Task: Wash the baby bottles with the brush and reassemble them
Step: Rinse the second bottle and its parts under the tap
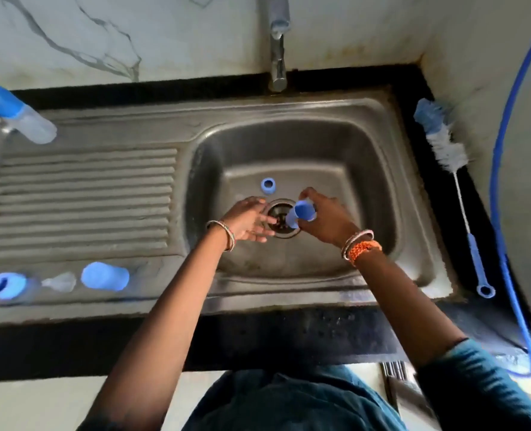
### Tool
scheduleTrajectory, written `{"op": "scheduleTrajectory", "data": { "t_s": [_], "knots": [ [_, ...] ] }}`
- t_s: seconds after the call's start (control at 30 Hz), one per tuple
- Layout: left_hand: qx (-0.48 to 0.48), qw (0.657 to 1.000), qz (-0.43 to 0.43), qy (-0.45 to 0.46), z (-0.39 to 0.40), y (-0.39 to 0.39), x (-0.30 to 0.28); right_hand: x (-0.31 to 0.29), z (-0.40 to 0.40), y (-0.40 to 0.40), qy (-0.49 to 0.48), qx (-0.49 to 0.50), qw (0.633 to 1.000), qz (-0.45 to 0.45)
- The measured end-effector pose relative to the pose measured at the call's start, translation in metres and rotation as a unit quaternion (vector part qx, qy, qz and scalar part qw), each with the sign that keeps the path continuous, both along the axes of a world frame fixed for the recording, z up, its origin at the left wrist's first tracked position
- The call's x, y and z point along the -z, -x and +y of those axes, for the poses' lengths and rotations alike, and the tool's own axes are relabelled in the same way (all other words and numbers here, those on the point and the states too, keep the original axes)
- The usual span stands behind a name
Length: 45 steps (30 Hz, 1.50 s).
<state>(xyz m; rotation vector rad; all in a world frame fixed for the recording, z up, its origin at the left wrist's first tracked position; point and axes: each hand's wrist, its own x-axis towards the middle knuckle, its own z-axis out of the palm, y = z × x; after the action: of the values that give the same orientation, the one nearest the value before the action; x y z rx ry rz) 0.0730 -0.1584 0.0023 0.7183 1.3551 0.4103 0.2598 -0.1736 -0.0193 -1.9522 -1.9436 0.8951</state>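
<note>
Over the drain of the steel sink [366, 169], my right hand [323, 217] grips a small blue baby bottle [301, 213] lying on its side. My left hand [248, 219] is open beside it with fingers spread, not touching the bottle. A blue screw ring [268, 185] lies on the sink floor behind my hands. The bottle brush [444, 141], white and blue bristles on a blue handle, lies on the right rim. On the front left rim lie a blue cap [104, 276], a clear teat [59, 282] and another blue ring [6, 286].
A capped bottle [18, 115] stands at the back left of the ribbed draining board [80, 200]. The tap [278, 42] rises behind the basin, no water running. A blue hose [503, 181] curves down the right wall. The black counter edge [258, 340] fronts the sink.
</note>
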Motion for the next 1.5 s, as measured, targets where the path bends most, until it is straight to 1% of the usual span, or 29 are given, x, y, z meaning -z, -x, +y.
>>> {"op": "scheduleTrajectory", "data": {
  "t_s": [0.1, 0.17, 0.23, 0.3, 0.43, 0.5, 0.53, 0.57, 0.6, 0.63, 0.67, 0.7, 0.73, 0.77, 0.8, 0.83, 0.87, 0.9, 0.93, 0.97, 1.0, 1.03, 1.07, 1.13, 1.23, 1.27, 1.37, 1.43, 1.5],
  "knots": [
    [-0.105, 0.986, 0.061, -0.11, 0.003, 0.026, 0.009, 0.025, 0.011, -0.01, 0.064, -0.088, 0.985, -0.131],
    [-0.13, 0.98, 0.074, -0.128, 0.002, 0.037, 0.014, 0.037, 0.011, -0.014, 0.109, -0.14, 0.964, -0.196],
    [-0.144, 0.979, 0.086, -0.12, -0.003, 0.047, 0.023, 0.047, 0.008, -0.012, 0.138, -0.202, 0.938, -0.247],
    [-0.139, 0.977, 0.108, -0.118, -0.007, 0.051, 0.03, 0.053, 0.005, -0.008, 0.134, -0.233, 0.924, -0.274],
    [-0.104, 0.965, 0.182, -0.158, -0.014, 0.046, 0.044, 0.054, 0.011, -0.009, 0.128, -0.24, 0.92, -0.282],
    [-0.049, 0.954, 0.234, -0.179, -0.017, 0.043, 0.051, 0.052, 0.017, -0.01, 0.129, -0.24, 0.921, -0.278],
    [0.01, 0.941, 0.278, -0.195, -0.017, 0.042, 0.055, 0.05, 0.02, -0.009, 0.131, -0.241, 0.922, -0.272],
    [0.084, 0.916, 0.331, -0.21, -0.017, 0.041, 0.059, 0.049, 0.023, -0.008, 0.135, -0.241, 0.923, -0.266],
    [0.154, 0.883, 0.382, -0.226, -0.015, 0.039, 0.06, 0.047, 0.027, -0.006, 0.139, -0.242, 0.925, -0.259],
    [0.203, 0.853, 0.416, -0.241, -0.013, 0.037, 0.06, 0.043, 0.032, -0.003, 0.137, -0.242, 0.927, -0.25],
    [0.227, 0.837, 0.43, -0.251, -0.01, 0.035, 0.06, 0.038, 0.037, -0.001, 0.127, -0.241, 0.933, -0.237],
    [0.228, 0.841, 0.422, -0.249, -0.005, 0.032, 0.059, 0.032, 0.044, 0.0, 0.109, -0.237, 0.94, -0.218],
    [0.215, 0.854, 0.406, -0.243, 0.001, 0.03, 0.057, 0.024, 0.051, 0.0, 0.085, -0.222, 0.953, -0.187],
    [0.205, 0.866, 0.39, -0.236, 0.008, 0.029, 0.056, 0.016, 0.062, 0.0, 0.06, -0.191, 0.97, -0.14],
    [0.205, 0.874, 0.374, -0.231, 0.016, 0.028, 0.052, 0.007, 0.074, -0.001, 0.034, -0.15, 0.985, -0.075],
    [0.217, 0.875, 0.365, -0.233, 0.025, 0.027, 0.047, -0.002, 0.088, -0.001, 0.013, -0.101, 0.995, 0.0],
    [0.23, 0.874, 0.356, -0.239, 0.037, 0.025, 0.04, -0.013, 0.107, -0.001, 0.008, -0.043, 0.996, 0.082],
    [0.237, 0.872, 0.345, -0.253, 0.049, 0.021, 0.032, -0.024, 0.125, 0.0, 0.022, 0.025, 0.984, 0.175],
    [0.236, 0.873, 0.332, -0.268, 0.062, 0.018, 0.024, -0.033, 0.144, 0.002, 0.048, 0.099, 0.956, 0.271],
    [0.232, 0.872, 0.321, -0.288, 0.075, 0.015, 0.016, -0.042, 0.163, 0.004, 0.077, 0.168, 0.917, 0.353],
    [0.226, 0.871, 0.312, -0.305, 0.087, 0.012, 0.007, -0.048, 0.178, 0.007, 0.105, 0.221, 0.877, 0.414],
    [0.219, 0.872, 0.302, -0.317, 0.099, 0.008, -0.003, -0.053, 0.195, 0.01, 0.136, 0.253, 0.836, 0.467],
    [0.208, 0.878, 0.283, -0.326, 0.11, 0.006, -0.013, -0.057, 0.21, 0.013, 0.168, 0.269, 0.8, 0.509],
    [0.181, 0.888, 0.244, -0.346, 0.129, 0.002, -0.027, -0.063, 0.235, 0.016, 0.218, 0.271, 0.752, 0.561],
    [0.16, 0.874, 0.241, -0.391, 0.149, 0.0, -0.039, -0.061, 0.257, 0.019, 0.247, 0.265, 0.686, 0.631],
    [0.154, 0.872, 0.242, -0.396, 0.154, 0.0, -0.04, -0.059, 0.258, 0.021, 0.247, 0.267, 0.667, 0.65],
    [0.129, 0.894, 0.204, -0.378, 0.164, 0.001, -0.04, -0.052, 0.257, 0.026, 0.246, 0.271, 0.621, 0.694],
    [0.126, 0.898, 0.197, -0.374, 0.166, 0.001, -0.037, -0.05, 0.259, 0.029, 0.244, 0.274, 0.617, 0.697],
    [0.129, 0.897, 0.199, -0.372, 0.166, 0.004, -0.03, -0.049, 0.26, 0.029, 0.241, 0.278, 0.629, 0.684]
  ]
}}
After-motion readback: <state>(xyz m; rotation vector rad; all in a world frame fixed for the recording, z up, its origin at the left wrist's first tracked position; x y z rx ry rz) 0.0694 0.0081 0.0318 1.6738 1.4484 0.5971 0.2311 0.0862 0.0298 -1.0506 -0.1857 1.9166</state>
